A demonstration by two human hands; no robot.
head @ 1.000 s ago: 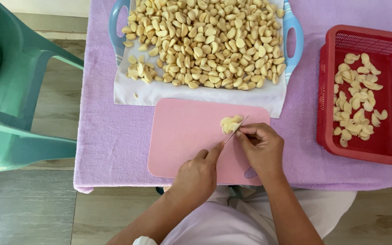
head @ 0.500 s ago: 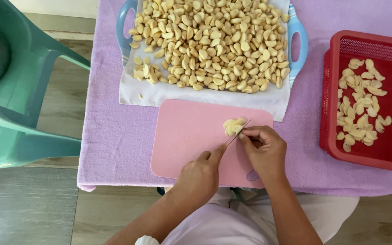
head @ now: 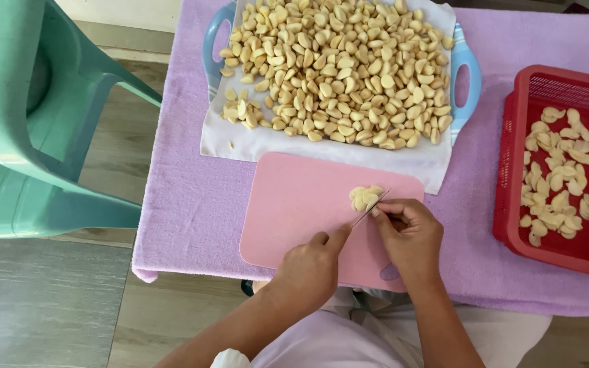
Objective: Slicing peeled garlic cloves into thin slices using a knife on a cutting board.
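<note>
Head view: sliced garlic lay in a small pile on the pink cutting board, near its far edge, much as half a second before, the pile a little more spread. The right hand stayed clenched on a thin knife, blade tip touching the pile; the left hand kept loosely curled, its thumb touching the blade's near end, holding nothing visible. Beyond the board, a blue-handled tray carried whole cloves on white cloth. A red basket of slices sat right, a green chair left, all on lilac cloth.
</note>
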